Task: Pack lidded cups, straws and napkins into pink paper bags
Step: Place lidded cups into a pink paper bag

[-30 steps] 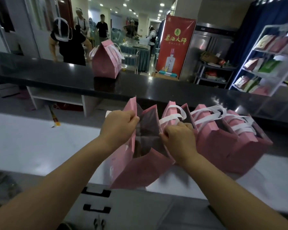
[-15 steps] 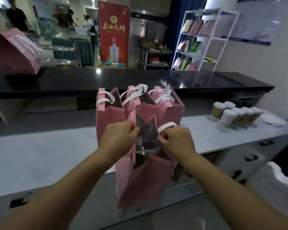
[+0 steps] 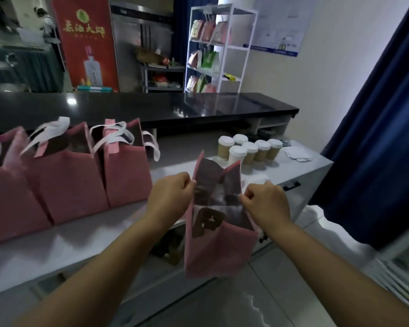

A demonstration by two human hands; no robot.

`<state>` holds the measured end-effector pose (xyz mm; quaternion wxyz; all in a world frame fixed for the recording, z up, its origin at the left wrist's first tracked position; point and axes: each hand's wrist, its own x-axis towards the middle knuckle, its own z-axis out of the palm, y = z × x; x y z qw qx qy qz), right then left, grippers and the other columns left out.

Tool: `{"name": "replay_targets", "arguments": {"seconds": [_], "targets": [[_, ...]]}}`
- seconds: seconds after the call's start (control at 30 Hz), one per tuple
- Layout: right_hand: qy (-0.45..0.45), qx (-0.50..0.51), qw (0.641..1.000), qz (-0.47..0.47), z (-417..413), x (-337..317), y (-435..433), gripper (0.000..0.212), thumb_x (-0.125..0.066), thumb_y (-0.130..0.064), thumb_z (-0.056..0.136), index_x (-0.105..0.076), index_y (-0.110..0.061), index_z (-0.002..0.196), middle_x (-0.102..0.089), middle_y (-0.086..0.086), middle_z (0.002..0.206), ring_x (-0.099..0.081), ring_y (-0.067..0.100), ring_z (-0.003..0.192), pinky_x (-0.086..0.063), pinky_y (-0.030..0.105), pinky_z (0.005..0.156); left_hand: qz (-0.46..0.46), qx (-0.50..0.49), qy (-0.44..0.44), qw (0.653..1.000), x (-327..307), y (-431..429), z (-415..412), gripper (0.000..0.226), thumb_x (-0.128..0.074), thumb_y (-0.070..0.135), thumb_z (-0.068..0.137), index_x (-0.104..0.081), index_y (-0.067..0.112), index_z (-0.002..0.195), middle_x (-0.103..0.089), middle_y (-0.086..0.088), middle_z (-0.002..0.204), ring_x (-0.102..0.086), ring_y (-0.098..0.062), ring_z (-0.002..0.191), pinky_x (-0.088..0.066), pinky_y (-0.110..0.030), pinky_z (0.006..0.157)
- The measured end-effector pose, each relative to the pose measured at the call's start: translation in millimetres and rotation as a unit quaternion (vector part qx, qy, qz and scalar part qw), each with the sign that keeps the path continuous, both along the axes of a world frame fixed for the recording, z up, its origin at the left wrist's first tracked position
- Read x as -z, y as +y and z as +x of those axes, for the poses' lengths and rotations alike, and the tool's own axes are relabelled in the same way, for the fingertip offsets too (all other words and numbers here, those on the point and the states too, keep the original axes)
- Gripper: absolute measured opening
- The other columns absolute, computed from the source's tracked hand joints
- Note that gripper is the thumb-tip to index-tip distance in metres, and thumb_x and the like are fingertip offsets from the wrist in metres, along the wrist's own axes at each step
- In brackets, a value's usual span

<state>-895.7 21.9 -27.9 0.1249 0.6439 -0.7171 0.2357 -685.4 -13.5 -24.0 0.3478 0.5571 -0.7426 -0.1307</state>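
I hold an open pink paper bag (image 3: pixel 219 251) in the air in front of the white counter (image 3: pixel 57 246). My left hand (image 3: pixel 170 199) pinches its left rim and my right hand (image 3: pixel 266 201) pinches its right rim, which spreads the mouth. A brown cardboard cup holder (image 3: pixel 207 221) lies inside the bag. Several lidded paper cups (image 3: pixel 248 151) stand grouped on the counter beyond the bag. White napkins (image 3: pixel 298 154) lie to the right of the cups. I see no straws.
Three more pink bags with white handles (image 3: pixel 125 171) stand in a row on the counter at the left. A black raised counter (image 3: pixel 151 107) runs behind. A white shelf rack (image 3: pixel 220 48) and a dark blue curtain (image 3: pixel 376 138) stand at the right.
The view has swung to the right. I have carried the held bag from beside the row of bags toward the cups, and the row now sits at my left.
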Motion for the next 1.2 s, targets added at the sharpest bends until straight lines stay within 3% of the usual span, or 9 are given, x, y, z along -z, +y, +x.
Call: {"name": "replay_targets", "arguments": {"seconds": [0.13, 0.27, 0.53, 0.73, 0.87, 0.97, 1.1, 1.2], "targets": [[-0.004, 0.009, 1.0, -0.02, -47.3, 3.9, -25.9, 0.025, -0.074, -0.024, 0.074, -0.065, -0.011, 0.055, -0.056, 0.009, 0.054, -0.049, 0.026, 0.058, -0.037, 0.033, 0.063, -0.01, 0.011, 0.028, 1.0, 3.5, -28.3, -43.9, 0.032, -0.048, 0.03, 0.093, -0.048, 0.018, 0.063, -0.049, 0.002, 0.056, -0.048, -0.017, 0.054, -0.033, -0.03, 0.047], [-0.014, 0.01, 0.999, -0.03, -75.1, 9.8, -66.9, 0.023, -0.072, -0.024, 0.075, -0.066, -0.01, 0.058, -0.06, 0.011, 0.055, -0.053, 0.031, 0.06, -0.04, 0.037, 0.067, -0.019, 0.006, 0.03, 0.999, 5.1, -67.2, -66.2, 0.034, -0.048, 0.029, 0.092, -0.044, 0.022, 0.059, -0.047, 0.004, 0.054, -0.044, -0.011, 0.052, -0.023, -0.027, 0.046], [0.003, -0.035, 0.999, -0.023, -94.6, 11.5, -189.3, 0.023, -0.072, -0.029, 0.077, -0.067, -0.012, 0.062, -0.063, 0.01, 0.061, -0.056, 0.029, 0.065, -0.038, 0.034, 0.068, -0.019, -0.032, 0.067, 0.997, 9.0, -174.5, -84.0, 0.033, -0.047, 0.027, 0.092, -0.049, 0.013, 0.062, -0.05, -0.003, 0.055, -0.048, -0.02, 0.054, -0.034, -0.033, 0.05], [0.033, -0.081, 0.996, -0.029, -85.9, 0.5, -301.3, 0.024, -0.065, -0.035, 0.081, -0.07, -0.019, 0.064, -0.064, 0.006, 0.062, -0.052, 0.024, 0.063, -0.026, 0.03, 0.064, -0.025, -0.077, 0.073, 0.994, 5.5, -260.8, -82.8, 0.034, -0.049, 0.022, 0.091, -0.048, 0.008, 0.06, -0.051, -0.007, 0.055, -0.048, -0.024, 0.055, -0.031, -0.035, 0.051], [0.042, -0.097, 0.994, -0.01, -76.9, -1.3, -365.9, 0.028, -0.064, -0.039, 0.082, -0.071, -0.017, 0.065, -0.063, 0.007, 0.061, -0.053, 0.025, 0.066, -0.029, 0.032, 0.068, -0.006, -0.101, 0.107, 0.989, 10.4, -305.7, -75.9, 0.035, -0.048, 0.025, 0.092, -0.047, 0.012, 0.059, -0.05, -0.004, 0.055, -0.047, -0.021, 0.053, -0.033, -0.034, 0.049], [0.029, -0.106, 0.994, -0.02, -75.7, 0.9, -399.5, 0.028, -0.068, -0.036, 0.078, -0.069, -0.014, 0.06, -0.06, 0.009, 0.056, -0.052, 0.028, 0.063, -0.028, 0.032, 0.065, 0.015, -0.107, 0.122, 0.987, 13.5, -330.0, -74.8, 0.034, -0.046, 0.027, 0.093, -0.046, 0.017, 0.06, -0.047, 0.0, 0.054, -0.043, -0.014, 0.05, -0.027, -0.029, 0.047], [0.035, -0.112, 0.993, 0.01, -81.6, 0.5, -429.0, 0.03, -0.064, -0.042, 0.081, -0.07, -0.016, 0.067, -0.063, 0.006, 0.064, -0.052, 0.024, 0.073, -0.025, 0.03, 0.068, 0.028, -0.115, 0.132, 0.984, 17.2, -351.7, -74.5, 0.035, -0.046, 0.028, 0.093, -0.049, 0.008, 0.064, -0.047, -0.003, 0.055, -0.042, -0.017, 0.051, -0.029, -0.031, 0.047], [0.007, -0.157, 0.987, 0.025, -91.8, -4.6, -438.2, 0.026, -0.069, -0.039, 0.079, -0.071, -0.015, 0.071, -0.065, 0.002, 0.071, -0.05, 0.021, 0.077, -0.032, 0.031, 0.068, 0.023, -0.117, 0.125, 0.985, 19.1, -359.1, -75.3, 0.035, -0.047, 0.028, 0.092, -0.05, 0.006, 0.066, -0.049, -0.006, 0.057, -0.044, -0.021, 0.053, -0.031, -0.035, 0.049]]}}
